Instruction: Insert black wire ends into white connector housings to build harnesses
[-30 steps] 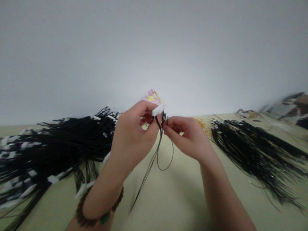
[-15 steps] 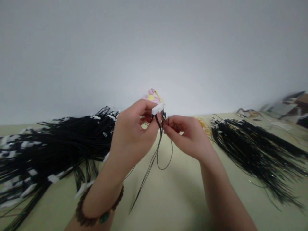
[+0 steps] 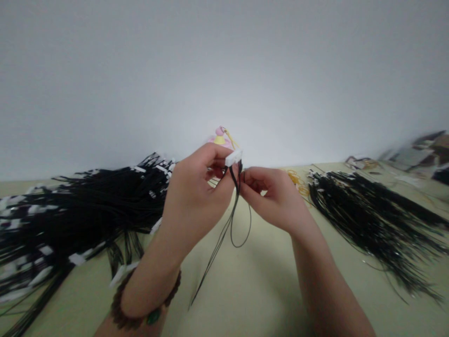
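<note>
Item 1: my left hand [image 3: 194, 199], closed in a pinch on a flat white rectangular plastic tab [image 3: 233, 158], held up above the surface near the centre of the frame.

Item 2: my right hand [image 3: 275, 199], curled and close beside the thin black cords [image 3: 232, 224] that drop from that tab; I cannot tell whether it grips a strand. The hands are near each other, not touching as far as the view shows.

Step in hand: both hands are working at the cords where they meet the tab. Below it, the cords hang in a narrow loop and a long loose tail.

Item 3: a pink and yellow moulded charm [image 3: 220, 139] with a yellow strand, just behind my left fingers.

Item 4: a dark brown beaded bracelet [image 3: 121, 304] with a green bead, on my left wrist.

Item 5: a large bundle of black cords with white tabs [image 3: 87, 210], left of frame, on a pale green surface [image 3: 256, 290].

Item 6: a second black cord bundle [image 3: 368, 220], right of frame, with thin yellow coils [image 3: 297, 179] beside it.

Item 7: blurred clutter [image 3: 410, 159], upper right.

Labels: no readable writing or brand.
</note>
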The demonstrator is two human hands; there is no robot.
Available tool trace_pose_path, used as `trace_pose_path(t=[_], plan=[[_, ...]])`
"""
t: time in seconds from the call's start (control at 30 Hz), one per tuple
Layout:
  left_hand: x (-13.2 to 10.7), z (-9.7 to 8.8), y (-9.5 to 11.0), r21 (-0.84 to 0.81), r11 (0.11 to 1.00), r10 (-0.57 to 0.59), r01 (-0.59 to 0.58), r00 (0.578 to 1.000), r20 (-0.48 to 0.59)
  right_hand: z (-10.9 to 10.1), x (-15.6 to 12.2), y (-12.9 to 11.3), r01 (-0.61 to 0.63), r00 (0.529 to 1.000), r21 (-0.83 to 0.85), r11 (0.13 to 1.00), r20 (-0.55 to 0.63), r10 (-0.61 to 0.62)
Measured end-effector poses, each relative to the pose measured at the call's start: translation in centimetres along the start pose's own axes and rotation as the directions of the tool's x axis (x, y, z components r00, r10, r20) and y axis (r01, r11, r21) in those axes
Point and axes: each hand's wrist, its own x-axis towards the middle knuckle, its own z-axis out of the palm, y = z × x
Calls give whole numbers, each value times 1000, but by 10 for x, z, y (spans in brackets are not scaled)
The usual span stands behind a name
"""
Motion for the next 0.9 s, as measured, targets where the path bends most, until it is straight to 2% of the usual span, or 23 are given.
trace_pose_path(t=[0.27, 0.37, 0.47, 0.57, 0.73, 0.9], plan=[[1, 5, 0, 36, 999, -21, 21, 1000, 4, 2, -1, 1, 0, 1000, -14, 1000, 16, 0], [1, 5, 0, 3, 999, -52, 52, 998, 20, 3, -1, 1, -1, 1000, -21, 1000, 16, 1], [1, 3, 0, -23, 999, -35, 36, 999, 30, 3, 0, 1, -4, 1000, -19, 1000, 11, 4], [2, -1, 1, 14, 1000, -5, 5, 1000, -1, 3, 0, 1, -8, 1000, -43, 999, 3, 8], [3, -6, 0, 63, 998, 8, -4, 997, -71, 1, 1, 6, 48, 997, -75, 996, -57, -53], [4, -16, -5, 81, 997, -2, 14, 990, -139, 1, 0, 8, -29, 999, 45, 999, -34, 31]])
